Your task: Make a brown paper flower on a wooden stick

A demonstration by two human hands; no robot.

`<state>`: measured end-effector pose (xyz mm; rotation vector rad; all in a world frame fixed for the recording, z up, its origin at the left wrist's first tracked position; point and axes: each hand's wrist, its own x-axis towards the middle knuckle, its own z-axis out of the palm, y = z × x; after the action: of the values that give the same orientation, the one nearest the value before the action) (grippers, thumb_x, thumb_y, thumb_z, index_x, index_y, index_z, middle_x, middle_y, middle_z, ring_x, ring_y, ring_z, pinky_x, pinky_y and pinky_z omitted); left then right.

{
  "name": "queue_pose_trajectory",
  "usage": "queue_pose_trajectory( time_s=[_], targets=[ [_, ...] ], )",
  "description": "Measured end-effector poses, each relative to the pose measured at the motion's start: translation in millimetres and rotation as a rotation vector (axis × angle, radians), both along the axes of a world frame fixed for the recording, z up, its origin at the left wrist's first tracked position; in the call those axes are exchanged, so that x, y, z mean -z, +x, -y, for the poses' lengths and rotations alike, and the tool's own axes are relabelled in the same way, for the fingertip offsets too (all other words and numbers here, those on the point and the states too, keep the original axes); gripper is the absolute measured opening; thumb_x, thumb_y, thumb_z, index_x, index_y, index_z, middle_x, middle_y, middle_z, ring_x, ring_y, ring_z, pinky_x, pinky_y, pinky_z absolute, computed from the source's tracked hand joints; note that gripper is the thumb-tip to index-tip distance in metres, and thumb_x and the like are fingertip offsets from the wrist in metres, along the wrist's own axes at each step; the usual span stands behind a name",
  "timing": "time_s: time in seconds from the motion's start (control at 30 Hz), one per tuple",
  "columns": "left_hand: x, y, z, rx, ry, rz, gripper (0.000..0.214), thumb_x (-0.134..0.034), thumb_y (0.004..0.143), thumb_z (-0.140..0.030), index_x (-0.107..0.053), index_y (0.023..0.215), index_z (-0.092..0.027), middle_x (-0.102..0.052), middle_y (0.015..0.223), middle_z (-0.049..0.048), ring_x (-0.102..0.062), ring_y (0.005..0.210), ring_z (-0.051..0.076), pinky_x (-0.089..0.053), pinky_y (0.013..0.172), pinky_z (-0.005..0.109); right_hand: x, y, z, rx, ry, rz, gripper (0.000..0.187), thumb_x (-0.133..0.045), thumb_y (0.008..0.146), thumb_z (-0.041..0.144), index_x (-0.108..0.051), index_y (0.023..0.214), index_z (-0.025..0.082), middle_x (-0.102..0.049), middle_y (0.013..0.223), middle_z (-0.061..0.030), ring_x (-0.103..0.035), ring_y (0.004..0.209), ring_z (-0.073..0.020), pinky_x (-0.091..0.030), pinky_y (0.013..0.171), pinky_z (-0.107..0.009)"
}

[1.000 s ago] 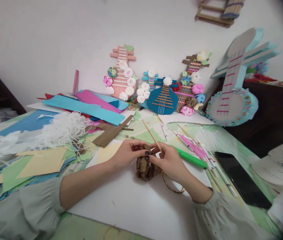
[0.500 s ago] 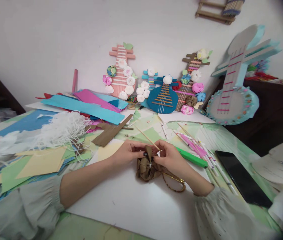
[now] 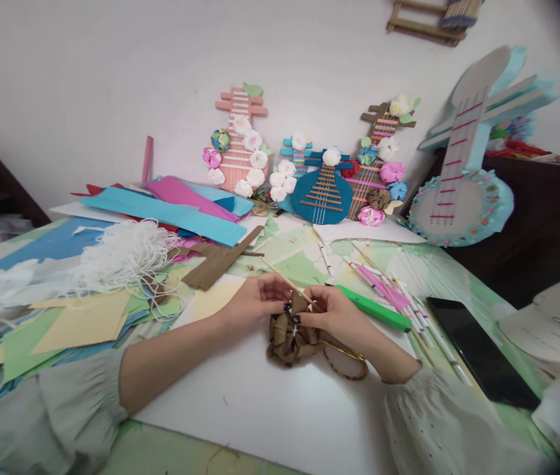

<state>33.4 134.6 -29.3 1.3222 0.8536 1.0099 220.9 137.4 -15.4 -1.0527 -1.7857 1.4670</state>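
Note:
A brown crepe-paper flower (image 3: 282, 343), tied at its middle with white string, lies low over the white board (image 3: 260, 409). My left hand (image 3: 257, 303) pinches a petal at the flower's upper edge between thumb and fingers. My right hand (image 3: 335, 309) has a thin wooden stick (image 3: 284, 278) between its fingers, pointing up and left, while its thumb presses on the paper near the same petal. Under my right wrist a gold-coloured loop (image 3: 346, 364), perhaps a scissors handle, rests on the board.
White string (image 3: 124, 254) and coloured paper sheets (image 3: 66, 323) cover the left side. Brown paper strips (image 3: 223, 260) lie beyond my left hand. A green box cutter (image 3: 378, 310), paper-wrapped sticks (image 3: 408, 303) and a phone (image 3: 480, 353) are rightward. Decorated paper lutes (image 3: 324, 194) stand against the wall.
The flower has shifted slightly left and toward me. The stick's upper tip has moved left and down, and my right thumb has come closer to my left fingers.

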Motion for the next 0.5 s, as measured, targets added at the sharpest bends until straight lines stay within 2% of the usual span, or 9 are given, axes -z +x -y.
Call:
queue_pose_trajectory(
  time_s=[0.13,0.27,0.4,0.5],
  targets=[
    [1.4,-0.5,1.0,0.067,-0.055,0.006,0.034,-0.062,0.061,-0.003,-0.061,0.095,-0.012,-0.067,0.086,0.0074,-0.062,0.083,0.017,-0.047,0.074,0.029,3.2,-0.3,1.8,0.002,0.086,0.077,0.004,-0.060,0.065,0.015,-0.059,0.069,0.015,-0.052,0.060,0.0042,-0.046,0.054,-0.0074,-0.034,0.051,-0.019],
    [0.6,-1.1,-0.3,0.033,-0.040,-0.059,0.034,-0.057,0.059,-0.001,-0.059,0.091,-0.012,-0.064,0.086,0.0054,-0.061,0.079,0.015,-0.046,0.071,0.026,3.5,0.1,1.0,0.023,0.033,0.047,0.007,-0.061,0.066,0.019,-0.057,0.069,0.015,-0.052,0.060,0.0036,-0.046,0.054,-0.0081,-0.034,0.051,-0.020],
    [-0.9,-1.6,-1.2,-0.050,-0.038,-0.159,0.028,-0.062,0.061,-0.008,-0.053,0.086,-0.015,-0.058,0.086,0.0007,-0.055,0.061,0.008,-0.041,0.055,0.021,1.5,-0.7,-1.1,0.098,-0.028,-0.014,0.012,-0.063,0.062,0.022,-0.054,0.067,0.015,-0.049,0.057,0.0043,-0.043,0.051,-0.0075,-0.032,0.048,-0.020],
    [0.1,-0.8,-2.0,-0.049,-0.029,-0.158,0.023,-0.068,0.066,-0.019,-0.053,0.083,-0.014,-0.058,0.081,0.0007,-0.056,0.061,0.009,-0.042,0.057,0.022,0.6,-2.1,-1.2,0.114,-0.014,-0.073,0.014,-0.063,0.061,0.022,-0.051,0.064,0.016,-0.047,0.057,0.0051,-0.041,0.051,-0.0069,-0.030,0.047,-0.020]
  ],
)
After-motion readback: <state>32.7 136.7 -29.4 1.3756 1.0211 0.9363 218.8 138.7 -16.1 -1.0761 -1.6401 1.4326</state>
